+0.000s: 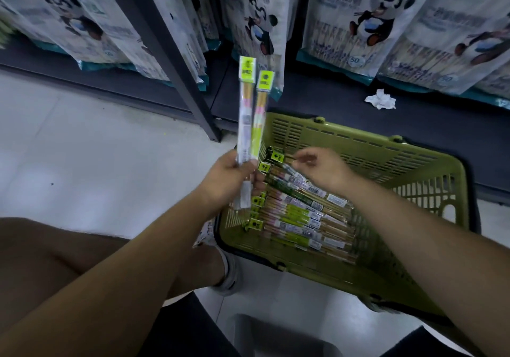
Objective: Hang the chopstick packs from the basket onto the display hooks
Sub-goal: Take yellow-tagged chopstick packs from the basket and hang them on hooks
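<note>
The left hand [229, 177] grips 2 packs [252, 114] by their lower ends. They stand nearly upright, with the yellow-green header tags at the top, above the left rim of the basket [386, 147].

The basket sits on the floor [96, 163] against the foot of the shelf [345, 108]. The rest of the packs lie in a pile [303, 218] along its left wall. They are roughly parallel, with headers toward that wall and tails running to the right and toward the person.

The right hand [323, 169] is inside the basket with its fingers curled over the header end of the top pack [303, 184], which lies slanted across the pile. The frame is too blurred to show whether the fingers already pinch it.

The step in hand looks like gathering a 3rd pack to join the 2. The right hand is the nearer one and sits directly over the pack. The pack's long axis runs from under the fingertips back beneath the wrist, so lifting it by the header should swing it upright, parallel to the held packs just to the left.

No display hooks are in view. Only panda bags [367, 20] hang above the shelf, and a crumpled paper [380, 100] lies on it.
</note>
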Demonstrator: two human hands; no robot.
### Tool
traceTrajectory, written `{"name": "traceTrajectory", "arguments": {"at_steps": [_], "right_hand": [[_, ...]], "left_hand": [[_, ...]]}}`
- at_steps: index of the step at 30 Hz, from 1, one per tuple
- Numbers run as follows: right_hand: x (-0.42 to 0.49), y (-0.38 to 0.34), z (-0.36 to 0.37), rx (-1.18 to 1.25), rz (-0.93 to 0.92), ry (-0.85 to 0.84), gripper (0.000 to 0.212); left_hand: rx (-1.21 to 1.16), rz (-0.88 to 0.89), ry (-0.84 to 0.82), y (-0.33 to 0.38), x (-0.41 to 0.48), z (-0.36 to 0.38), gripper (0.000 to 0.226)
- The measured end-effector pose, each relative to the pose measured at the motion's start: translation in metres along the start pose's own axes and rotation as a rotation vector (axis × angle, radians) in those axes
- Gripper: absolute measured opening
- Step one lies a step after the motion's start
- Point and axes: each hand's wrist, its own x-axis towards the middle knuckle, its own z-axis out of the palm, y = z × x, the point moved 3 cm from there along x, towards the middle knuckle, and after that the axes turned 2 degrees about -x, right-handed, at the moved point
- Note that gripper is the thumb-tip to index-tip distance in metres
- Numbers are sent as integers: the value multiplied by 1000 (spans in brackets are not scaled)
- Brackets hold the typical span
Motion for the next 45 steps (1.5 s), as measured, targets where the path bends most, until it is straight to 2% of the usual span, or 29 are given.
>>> {"name": "traceTrajectory", "arguments": {"at_steps": [4, 8, 12, 15, 19, 26, 32, 37, 41, 45], "right_hand": [[17, 61, 13, -346, 168, 83, 42], [26, 75, 23, -581, 206, 107, 41], [31, 77, 29, -691, 202, 103, 35], [29, 77, 29, -699, 194, 127, 47], [30, 80, 31, -708, 182, 139, 47], [27, 83, 38, -754, 194, 158, 39], [27, 82, 35, -721, 129, 190, 29], [29, 76, 29, -812, 23, 197, 24], [26, 71, 41, -775, -77, 100, 32], [23, 77, 52, -709, -11, 12, 33]], "left_hand": [[-86, 23, 73, -1, 6, -12, 13], [-72, 20, 68, -4, 10, -12, 17], [-77, 14, 52, -3, 13, -13, 15], [-71, 4, 45, -4, 13, -13, 15], [-49, 4, 43, -3, 13, -13, 19], [-53, -1, 36, -1, 11, -11, 15], [-42, -4, 37, 0, 10, -10, 20], [-43, -5, 37, 0, 10, -9, 21], [-43, -1, 33, 0, 11, -10, 17], [-41, -2, 28, -1, 11, -10, 18]]}}
